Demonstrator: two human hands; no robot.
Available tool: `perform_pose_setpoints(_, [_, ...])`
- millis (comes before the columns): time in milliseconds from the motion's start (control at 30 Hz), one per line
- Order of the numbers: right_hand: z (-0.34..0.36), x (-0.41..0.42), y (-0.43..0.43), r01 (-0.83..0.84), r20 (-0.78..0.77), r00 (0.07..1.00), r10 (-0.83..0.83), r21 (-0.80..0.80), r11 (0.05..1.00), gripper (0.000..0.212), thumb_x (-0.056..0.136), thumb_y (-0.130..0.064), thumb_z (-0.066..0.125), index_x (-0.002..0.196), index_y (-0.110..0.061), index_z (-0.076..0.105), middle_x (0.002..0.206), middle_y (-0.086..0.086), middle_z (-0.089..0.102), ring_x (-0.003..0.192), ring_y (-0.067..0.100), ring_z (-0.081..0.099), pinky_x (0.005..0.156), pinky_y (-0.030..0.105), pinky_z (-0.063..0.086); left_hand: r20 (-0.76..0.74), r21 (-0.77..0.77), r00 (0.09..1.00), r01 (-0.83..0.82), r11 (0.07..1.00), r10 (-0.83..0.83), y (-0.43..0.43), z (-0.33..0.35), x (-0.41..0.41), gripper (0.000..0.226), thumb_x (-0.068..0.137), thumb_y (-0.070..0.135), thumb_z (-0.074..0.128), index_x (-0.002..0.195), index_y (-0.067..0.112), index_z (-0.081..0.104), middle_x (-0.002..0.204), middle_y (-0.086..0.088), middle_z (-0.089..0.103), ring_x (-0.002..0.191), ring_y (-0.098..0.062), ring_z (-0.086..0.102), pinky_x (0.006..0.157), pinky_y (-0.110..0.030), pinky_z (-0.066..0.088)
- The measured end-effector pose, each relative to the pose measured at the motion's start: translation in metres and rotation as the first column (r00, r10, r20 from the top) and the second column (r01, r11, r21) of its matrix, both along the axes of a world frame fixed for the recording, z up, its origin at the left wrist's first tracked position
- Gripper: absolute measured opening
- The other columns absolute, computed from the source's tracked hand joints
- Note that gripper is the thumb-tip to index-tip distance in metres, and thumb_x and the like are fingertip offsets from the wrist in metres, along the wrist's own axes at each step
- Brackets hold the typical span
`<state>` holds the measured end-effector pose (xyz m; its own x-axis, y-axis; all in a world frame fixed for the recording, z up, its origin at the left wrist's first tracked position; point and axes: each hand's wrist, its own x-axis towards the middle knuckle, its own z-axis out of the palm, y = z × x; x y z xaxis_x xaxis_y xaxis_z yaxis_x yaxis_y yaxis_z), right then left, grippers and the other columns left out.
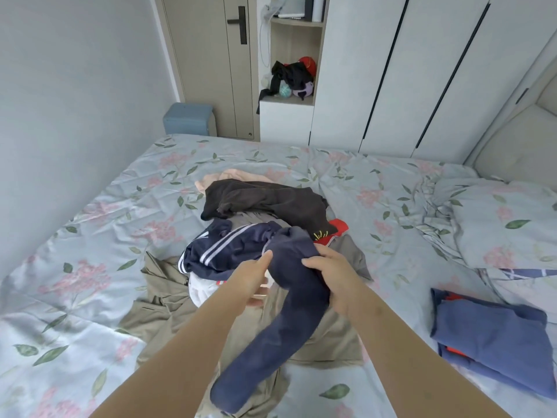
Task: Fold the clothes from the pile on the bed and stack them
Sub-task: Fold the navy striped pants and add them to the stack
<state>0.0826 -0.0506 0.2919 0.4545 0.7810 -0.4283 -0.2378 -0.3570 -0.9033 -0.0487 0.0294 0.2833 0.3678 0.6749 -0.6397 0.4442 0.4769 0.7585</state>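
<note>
A long dark navy soft-fabric garment (280, 336) hangs above the pile of mixed clothes (265, 206) on the floral light-blue bedsheet (90, 236). Its long axis runs from the bunched top end between the hands down and leftward, and the free end points at the near edge of the bed. The right hand (331, 276) grips the top end, fingers curled over it. The left hand (256, 279) is just beside it, thumb against the cloth's left edge; its fingers are blurred, so its grasp cannot be told. A folded blue garment (488, 336) lies well apart to the right.
</note>
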Motion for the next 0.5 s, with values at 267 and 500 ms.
perform_pose_setpoints(267, [-0.007, 0.006, -0.032, -0.230, -0.203, 0.953, 0.223, -0.008, 0.973, 0.034, 0.084, -0.032, 0.063, 0.109, -0.010, 0.066, 0.111, 0.010, 0.067, 0.100, 0.022, 0.061, 0.088, 0.035, 0.046, 0.320, -0.254, 0.906, -0.201, 0.946, 0.278, -0.003, -0.003, 0.025, 0.017, 0.100, 0.015, 0.041, 0.086, 0.010, 0.052, 0.082, -0.008, 0.055, 0.069, -0.021, 0.053, 0.062, -0.032, 0.045])
perform_pose_setpoints(500, [-0.021, 0.017, -0.036, 0.142, -0.486, 0.859, -0.161, -0.077, 0.987, 0.043, 0.101, -0.036, 0.037, 0.096, -0.001, 0.062, 0.090, 0.019, 0.066, 0.076, 0.029, 0.065, 0.062, 0.036, 0.052, 0.506, 0.049, 0.813, 0.305, 0.951, -0.287, -0.023, 0.028, 0.015, 0.016, 0.094, 0.004, 0.052, 0.100, 0.010, 0.064, 0.093, -0.004, 0.071, 0.091, -0.016, 0.065, 0.083, -0.027, 0.051])
